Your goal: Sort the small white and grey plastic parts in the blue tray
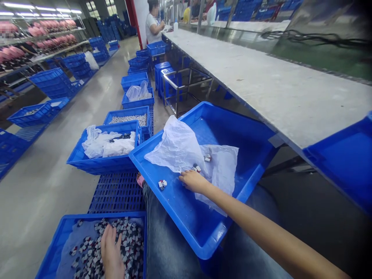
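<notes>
The right hand (193, 181), half curled, is apparently pinching white sheeting (181, 149); the left hand (112, 252), fingers loosely spread, is hovering over small blocks (130, 236).

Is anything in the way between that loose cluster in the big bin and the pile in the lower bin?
Yes: between the loose cluster and the pile stand both bins' near rims, the big bin's and the lower bin's. The left hand is at the pile.

The big tub (180, 209) is plain blue. Small bits (132, 236) at seven o'clock are white, dark grey and red.
</notes>
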Demonstrator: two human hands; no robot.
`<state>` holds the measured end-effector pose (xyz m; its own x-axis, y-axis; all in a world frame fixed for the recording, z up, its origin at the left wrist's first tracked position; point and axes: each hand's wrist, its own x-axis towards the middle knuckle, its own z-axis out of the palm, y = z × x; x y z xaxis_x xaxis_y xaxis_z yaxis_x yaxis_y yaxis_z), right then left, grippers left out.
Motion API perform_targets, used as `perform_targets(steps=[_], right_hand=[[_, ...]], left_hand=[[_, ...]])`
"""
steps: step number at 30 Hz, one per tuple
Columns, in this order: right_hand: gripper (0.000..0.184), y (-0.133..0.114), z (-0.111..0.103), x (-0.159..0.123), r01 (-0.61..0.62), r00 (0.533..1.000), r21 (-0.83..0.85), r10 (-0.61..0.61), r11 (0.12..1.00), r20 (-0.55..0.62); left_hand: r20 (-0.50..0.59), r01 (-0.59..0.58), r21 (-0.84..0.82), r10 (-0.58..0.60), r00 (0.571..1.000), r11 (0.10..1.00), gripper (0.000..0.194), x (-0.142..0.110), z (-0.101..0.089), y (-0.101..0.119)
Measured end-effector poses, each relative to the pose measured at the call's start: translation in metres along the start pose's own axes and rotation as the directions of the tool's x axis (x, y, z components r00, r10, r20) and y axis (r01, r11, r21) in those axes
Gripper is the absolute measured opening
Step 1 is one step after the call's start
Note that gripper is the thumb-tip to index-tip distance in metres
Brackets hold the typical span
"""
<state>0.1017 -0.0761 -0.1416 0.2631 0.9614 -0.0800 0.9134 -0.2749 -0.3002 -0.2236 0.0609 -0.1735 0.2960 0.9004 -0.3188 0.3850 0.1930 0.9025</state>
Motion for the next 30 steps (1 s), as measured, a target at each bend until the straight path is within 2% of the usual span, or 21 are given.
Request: perform_targets(steps=[1, 4, 5, 7, 9, 10, 12, 14, 16, 17, 20, 22, 24, 26, 28, 29, 30], right_hand=[[0.007, 0.004, 0.0, -0.001, -0.009, 1.0, 0.02, 0.009, 1.0, -0.004], [0.014, 0.012, -0.002, -0.005, -0.037, 0.998, 0.101, 0.043, 0.994, -0.054], [0.015, 0.012, -0.004, -0.007, -0.041, 0.995, 0.134, 0.052, 0.99, -0.085], [0.013, 0.006, -0.009, -0.014, -0.034, 0.981, 0.199, 0.071, 0.979, -0.18], [0.007, -0.011, -0.017, -0.024, -0.017, 0.946, 0.247, 0.096, 0.969, -0.309], [0.005, -0.023, -0.022, -0.031, -0.011, 0.923, 0.261, 0.11, 0.965, -0.369], [0.007, -0.049, -0.029, -0.046, 0.048, 0.859, 0.257, 0.092, 0.965, -0.503], [0.009, -0.074, -0.033, -0.06, 0.182, 0.747, 0.199, -0.004, 0.963, -0.665], [0.014, -0.09, -0.034, -0.07, 0.283, 0.628, 0.133, -0.079, 0.95, -0.774], [0.016, -0.094, -0.034, -0.073, 0.307, 0.594, 0.116, -0.095, 0.945, -0.799], [0.018, -0.098, -0.033, -0.077, 0.328, 0.579, 0.123, -0.097, 0.936, -0.809], [0.017, -0.097, -0.032, -0.077, 0.345, 0.569, 0.124, -0.102, 0.93, -0.816], [0.018, -0.096, -0.033, -0.078, 0.365, 0.568, 0.119, -0.12, 0.923, -0.814], [0.017, -0.096, -0.035, -0.078, 0.427, 0.583, 0.12, -0.171, 0.896, -0.795], [0.02, -0.094, -0.038, -0.073, 0.473, 0.6, 0.159, -0.185, 0.867, -0.778], [0.021, -0.092, -0.038, -0.066, 0.453, 0.632, 0.193, -0.161, 0.87, -0.758], [0.021, -0.089, -0.039, -0.057, 0.385, 0.704, 0.233, -0.12, 0.893, -0.7]], left_hand=[[-0.013, -0.017, -0.036, 0.017, 1.0, 0.999, 0.066, -0.003, 0.015, 0.014], [0.032, -0.166, -0.161, 0.173, 0.984, 0.973, 0.043, -0.013, 0.062, 0.062], [0.024, -0.219, -0.175, 0.227, 0.974, 0.96, 0.041, -0.017, 0.077, 0.077], [0.112, -0.335, -0.138, 0.351, 0.93, 0.932, 0.038, -0.024, 0.104, 0.099], [0.213, -0.344, -0.145, 0.369, 0.905, 0.928, 0.037, -0.033, 0.125, 0.111], [0.28, -0.285, -0.181, 0.327, 0.903, 0.941, 0.039, -0.038, 0.132, 0.114], [0.413, -0.082, -0.287, 0.2, 0.889, 0.955, 0.043, -0.049, 0.14, 0.116], [0.515, 0.043, -0.366, 0.164, 0.841, 0.929, 0.045, -0.059, 0.141, 0.118], [0.539, 0.001, -0.418, 0.247, 0.806, 0.909, 0.041, -0.066, 0.137, 0.121], [0.541, -0.048, -0.434, 0.303, 0.785, 0.899, 0.037, -0.068, 0.135, 0.123], [0.575, -0.126, -0.459, 0.402, 0.712, 0.88, 0.034, -0.071, 0.13, 0.129], [0.589, -0.132, -0.465, 0.417, 0.693, 0.875, 0.035, -0.072, 0.13, 0.131], [0.57, -0.151, -0.458, 0.42, 0.706, 0.876, 0.034, -0.072, 0.131, 0.131], [0.53, -0.172, -0.429, 0.402, 0.747, 0.887, 0.032, -0.07, 0.126, 0.126], [0.444, -0.153, -0.386, 0.329, 0.833, 0.91, 0.032, -0.061, 0.11, 0.112], [0.373, -0.12, -0.354, 0.258, 0.891, 0.928, 0.033, -0.054, 0.096, 0.102], [0.277, -0.059, -0.321, 0.154, 0.948, 0.945, 0.036, -0.046, 0.079, 0.089]])
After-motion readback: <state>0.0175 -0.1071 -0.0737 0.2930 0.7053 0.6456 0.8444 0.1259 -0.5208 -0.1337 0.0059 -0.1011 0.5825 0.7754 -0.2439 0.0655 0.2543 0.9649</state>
